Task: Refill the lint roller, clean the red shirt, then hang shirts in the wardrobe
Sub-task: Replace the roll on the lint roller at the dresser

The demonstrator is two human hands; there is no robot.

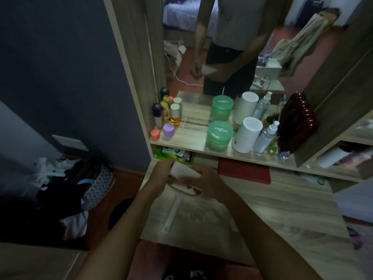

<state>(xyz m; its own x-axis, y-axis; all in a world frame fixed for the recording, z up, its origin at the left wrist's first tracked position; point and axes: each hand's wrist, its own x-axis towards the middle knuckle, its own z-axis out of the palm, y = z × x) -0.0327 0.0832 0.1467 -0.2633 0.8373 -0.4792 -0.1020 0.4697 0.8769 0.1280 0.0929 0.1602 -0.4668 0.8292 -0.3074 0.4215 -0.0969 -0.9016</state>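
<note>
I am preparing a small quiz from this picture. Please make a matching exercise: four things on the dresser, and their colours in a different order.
Things:
1. round jar
2. small cap by the shelf's left edge
3. ribbed cylinder
4. flat book under the shelf

Colours:
A. white
B. red
C. green
D. purple

Pairs: 1-C, 2-D, 3-A, 4-B

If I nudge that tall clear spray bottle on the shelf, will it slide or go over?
The spray bottle is tall and narrow, so it would likely tip rather than slide. It looks like clear plastic, probably light. It stands close beside the white cylinder, so it might knock against that; falling the other way looks freer.
</note>
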